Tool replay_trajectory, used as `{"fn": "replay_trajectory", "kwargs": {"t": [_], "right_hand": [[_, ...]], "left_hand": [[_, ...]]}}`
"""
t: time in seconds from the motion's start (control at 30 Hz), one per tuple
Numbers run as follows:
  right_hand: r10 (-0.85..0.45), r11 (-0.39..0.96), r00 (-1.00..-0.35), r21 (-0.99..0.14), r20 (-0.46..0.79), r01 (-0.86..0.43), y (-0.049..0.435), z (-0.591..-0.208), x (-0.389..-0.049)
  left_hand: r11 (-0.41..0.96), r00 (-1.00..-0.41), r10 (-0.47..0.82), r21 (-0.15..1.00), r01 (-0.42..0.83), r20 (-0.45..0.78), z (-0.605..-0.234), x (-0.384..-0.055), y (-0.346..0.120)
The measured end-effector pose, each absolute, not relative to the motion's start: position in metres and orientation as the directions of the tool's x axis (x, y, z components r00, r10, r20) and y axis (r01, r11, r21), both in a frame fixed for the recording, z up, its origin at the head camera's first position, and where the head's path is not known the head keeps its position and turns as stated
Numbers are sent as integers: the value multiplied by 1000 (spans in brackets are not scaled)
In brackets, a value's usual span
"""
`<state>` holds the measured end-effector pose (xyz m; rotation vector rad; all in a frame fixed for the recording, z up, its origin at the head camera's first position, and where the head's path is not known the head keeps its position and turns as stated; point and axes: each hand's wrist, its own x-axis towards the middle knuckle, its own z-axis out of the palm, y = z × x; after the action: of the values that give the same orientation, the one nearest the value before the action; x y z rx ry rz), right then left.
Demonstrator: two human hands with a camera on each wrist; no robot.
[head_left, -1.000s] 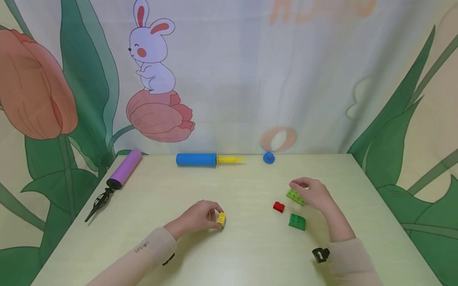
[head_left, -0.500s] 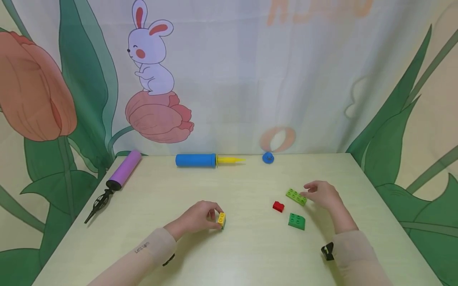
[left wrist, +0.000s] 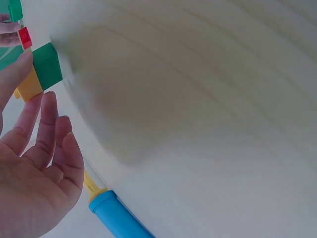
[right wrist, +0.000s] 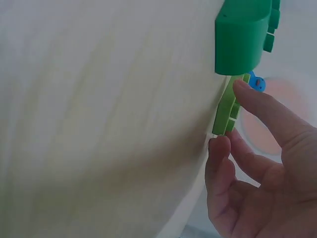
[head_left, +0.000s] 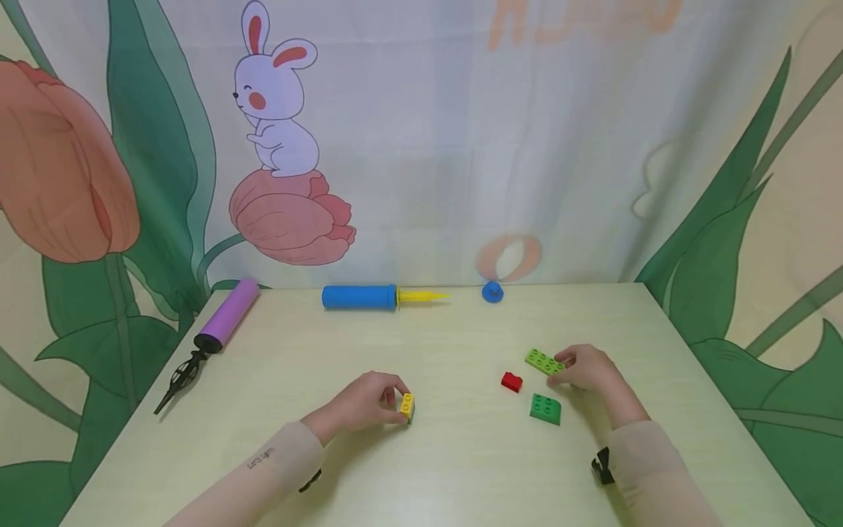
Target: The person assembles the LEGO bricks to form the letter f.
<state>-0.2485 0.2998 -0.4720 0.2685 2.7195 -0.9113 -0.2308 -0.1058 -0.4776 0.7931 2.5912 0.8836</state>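
Note:
My left hand (head_left: 362, 400) pinches a small yellow toy brick (head_left: 407, 403) between thumb and fingers, low over the table left of centre. The left wrist view shows a green brick (left wrist: 47, 67) joined to the yellow one. On the right, my right hand (head_left: 588, 368) has thumb and index finger around the near right end of a flat light-green brick (head_left: 543, 361) with studs on top. Its other fingers curl beside the table in the right wrist view. A small red brick (head_left: 511, 381) and a dark-green brick with a rounded side (head_left: 545, 409) lie just left of and below that hand.
Along the table's (head_left: 461, 468) back edge lie a blue pump (head_left: 359, 297) with a yellow nozzle and a small blue round toy (head_left: 492, 292). A purple pump (head_left: 228, 315) with a black tip lies at the left edge. A printed curtain (head_left: 408, 146) hangs behind.
My right hand drew back to the right off the light-green brick, then came in again with thumb and finger at its end. The left hand stays still with the yellow brick.

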Motion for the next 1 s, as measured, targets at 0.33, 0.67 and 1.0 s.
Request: {"fn": "replay_trajectory", "kwargs": {"t": [0.33, 0.67, 1.0], "right_hand": [[149, 776, -933, -547, -328, 316, 296, -477, -254], [153, 767, -937, -560, -314, 313, 297, -476, -254], [98, 730, -961, -638, -257, 245, 288, -468, -256]], "left_hand": [[665, -806, 582, 632, 398, -105, -480, -233, -106], [673, -814, 572, 624, 398, -98, -479, -230, -103], [691, -827, 554, 604, 398, -89, -481, -230, -103]]}}
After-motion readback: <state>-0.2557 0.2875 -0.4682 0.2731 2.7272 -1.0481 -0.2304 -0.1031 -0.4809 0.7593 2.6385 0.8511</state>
